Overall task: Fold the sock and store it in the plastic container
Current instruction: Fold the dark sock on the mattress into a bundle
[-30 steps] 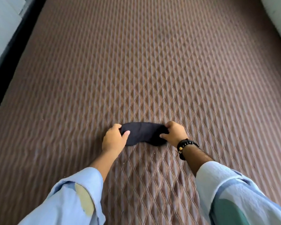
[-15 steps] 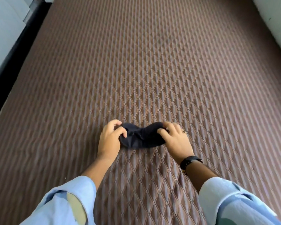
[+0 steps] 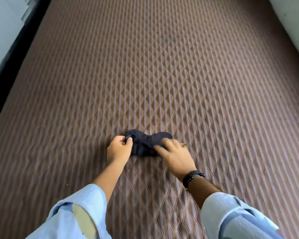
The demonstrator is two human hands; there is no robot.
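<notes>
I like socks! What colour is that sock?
The sock is dark navy, nearly black, plain; the head view shows it.

A sock (image 3: 145, 144) lies on a quilted mattress (image 3: 162, 75), left hand (image 3: 118, 150) at its left end, right hand (image 3: 175, 155) on its right end.
</notes>
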